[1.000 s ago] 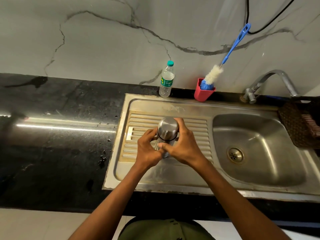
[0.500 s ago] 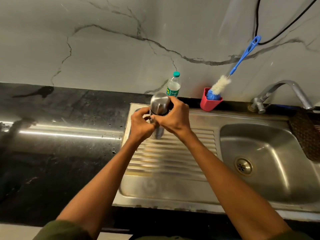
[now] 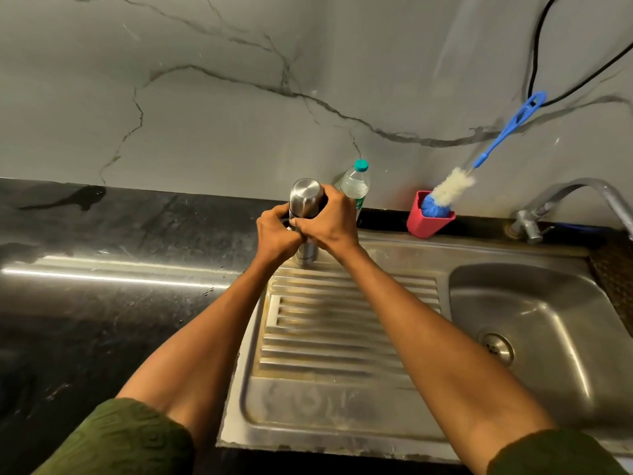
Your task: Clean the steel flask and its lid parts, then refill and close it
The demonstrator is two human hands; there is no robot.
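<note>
Now two hands, left hand and right hand, both gripping one steel flask.

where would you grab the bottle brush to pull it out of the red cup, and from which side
Grip the blue handle of the bottle brush about midway, coming from the front, since the wall is right behind it. It leans up to the right with its bristle head down in the red cup, so drawing it out along that slant should be easiest. The right hand is nearer, but it currently grips the steel flask.
</note>
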